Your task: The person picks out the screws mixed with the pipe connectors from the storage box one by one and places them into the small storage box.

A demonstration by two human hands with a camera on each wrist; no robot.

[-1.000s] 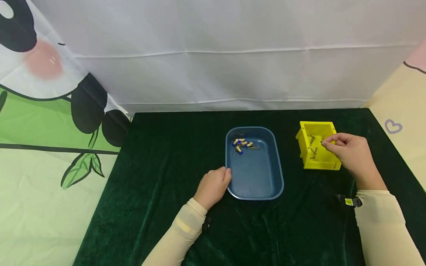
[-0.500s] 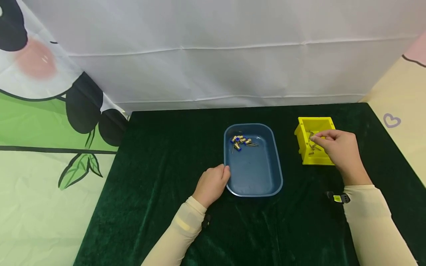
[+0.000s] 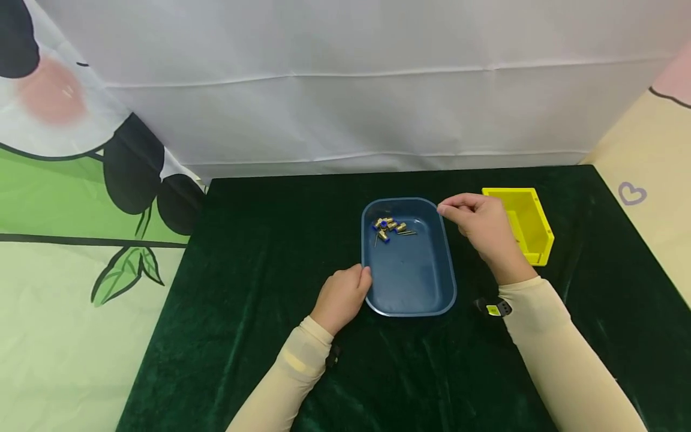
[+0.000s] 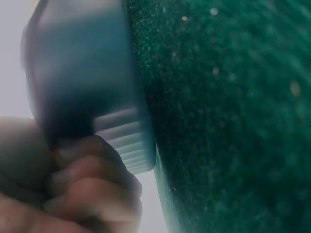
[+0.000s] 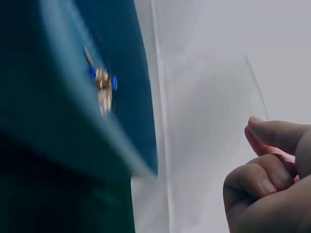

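Note:
A blue plastic tray (image 3: 410, 282) lies on the table. My left hand (image 3: 342, 297) grips its near left rim; the left wrist view shows the fingers (image 4: 97, 194) curled against the tray's side (image 4: 87, 58). Inside, towards the back, are several brass push-in fittings (image 3: 392, 226) with blue collars and a few thin screws (image 3: 407, 233). My right hand (image 3: 480, 225) hovers by the tray's far right corner. In the right wrist view its thumb (image 5: 277, 132) and forefinger meet at the tips, the other fingers curl in, and nothing shows between them.
A yellow bin (image 3: 531, 225) stands right of the tray, partly behind my right hand and forearm; most of its contents are hidden. Dark green velvet cloth (image 3: 259, 252) covers the table. A white sheet (image 3: 345, 120) hangs behind the table's back edge.
My right hand has moved left from above the yellow bin to the tray's far right corner. A small screw seen at its fingertips one second ago is no longer visible there. The left hand keeps its grip.

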